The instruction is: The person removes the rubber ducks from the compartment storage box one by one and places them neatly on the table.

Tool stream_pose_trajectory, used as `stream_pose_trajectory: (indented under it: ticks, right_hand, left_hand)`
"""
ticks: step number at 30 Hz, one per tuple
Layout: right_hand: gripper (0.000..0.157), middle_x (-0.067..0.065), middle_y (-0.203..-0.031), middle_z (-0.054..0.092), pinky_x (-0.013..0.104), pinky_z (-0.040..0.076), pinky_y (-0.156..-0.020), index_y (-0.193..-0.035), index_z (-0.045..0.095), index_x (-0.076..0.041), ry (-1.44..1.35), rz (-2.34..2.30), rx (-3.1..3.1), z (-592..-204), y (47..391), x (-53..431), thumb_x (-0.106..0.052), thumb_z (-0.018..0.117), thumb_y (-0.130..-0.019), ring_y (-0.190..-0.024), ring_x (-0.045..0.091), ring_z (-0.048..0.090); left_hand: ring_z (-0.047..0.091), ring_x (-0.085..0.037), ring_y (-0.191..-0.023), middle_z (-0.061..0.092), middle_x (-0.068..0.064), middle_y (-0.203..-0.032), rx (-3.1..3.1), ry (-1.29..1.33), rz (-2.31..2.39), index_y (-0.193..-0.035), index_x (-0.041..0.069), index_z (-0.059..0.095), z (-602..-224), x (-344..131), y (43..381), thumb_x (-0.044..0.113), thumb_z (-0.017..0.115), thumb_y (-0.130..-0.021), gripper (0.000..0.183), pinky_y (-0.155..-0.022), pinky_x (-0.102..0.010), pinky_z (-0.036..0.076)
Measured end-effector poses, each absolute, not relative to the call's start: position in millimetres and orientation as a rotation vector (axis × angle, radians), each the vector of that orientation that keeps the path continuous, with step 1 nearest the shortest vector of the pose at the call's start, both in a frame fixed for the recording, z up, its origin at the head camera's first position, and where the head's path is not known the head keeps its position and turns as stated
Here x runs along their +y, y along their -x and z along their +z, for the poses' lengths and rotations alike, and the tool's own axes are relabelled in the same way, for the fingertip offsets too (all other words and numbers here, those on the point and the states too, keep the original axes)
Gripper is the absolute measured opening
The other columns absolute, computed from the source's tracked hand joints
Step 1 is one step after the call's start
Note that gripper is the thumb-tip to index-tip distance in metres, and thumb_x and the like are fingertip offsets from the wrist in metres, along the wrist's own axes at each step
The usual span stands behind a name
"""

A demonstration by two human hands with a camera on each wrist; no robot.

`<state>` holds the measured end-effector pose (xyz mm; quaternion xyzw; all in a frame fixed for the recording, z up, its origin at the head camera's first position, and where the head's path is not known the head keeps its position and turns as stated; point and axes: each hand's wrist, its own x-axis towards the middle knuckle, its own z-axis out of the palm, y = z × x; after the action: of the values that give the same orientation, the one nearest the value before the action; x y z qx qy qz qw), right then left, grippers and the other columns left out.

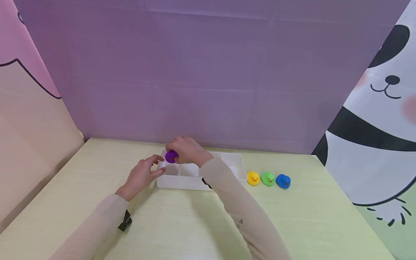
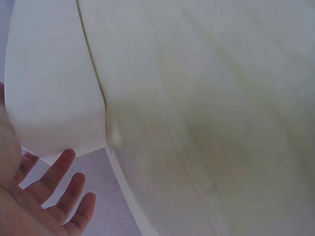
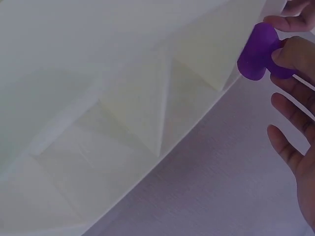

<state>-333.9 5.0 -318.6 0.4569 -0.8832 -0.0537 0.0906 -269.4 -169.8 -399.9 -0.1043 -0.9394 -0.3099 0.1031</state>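
A white divided box point(image 1: 182, 183) stands near the back of the table. My right hand point(image 1: 186, 148) is over its left end, pinching a purple rubber duck point(image 1: 170, 156) between thumb and index finger. The right wrist view shows the duck's rounded purple underside point(image 3: 255, 54), while the other fingers of that hand stay spread. Beside the box's left end is my left hand point(image 1: 142, 176), its thumb and fingers apart and loosely bent. In the left wrist view, its fingertips are against or very near the box's end wall point(image 2: 56, 98); contact is hard to tell.
To the right of the box, a yellow duck point(image 1: 253, 178), a green duck point(image 1: 268, 178) and a blue duck point(image 1: 283, 181) stand in a row on the pale wooden table point(image 1: 312, 216). A purple cloth point(image 1: 208, 72) rises behind the table's back edge. Printed panels flank both sides.
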Motion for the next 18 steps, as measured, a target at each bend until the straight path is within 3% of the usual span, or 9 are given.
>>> stream_pose_trajectory:
  ticks: [18]
  right_hand:
    - [0.023, -0.007, -0.099, 0.062, 0.035, 0.043, -0.087, -0.099, 0.062, -0.023, -1.372, -0.166, -2.577, -298, 324, 28, -0.020, 0.068, -0.076, -0.098, 0.013, 0.050]
  left_hand:
    - [0.052, -0.032, -0.100, 0.061, -0.010, -0.113, -2.800, 0.273, -0.903, -0.118, 0.017, 0.054, -398, -170, 267, 0.035, 0.060, -0.086, 0.037, -0.074, -0.047, 0.045]
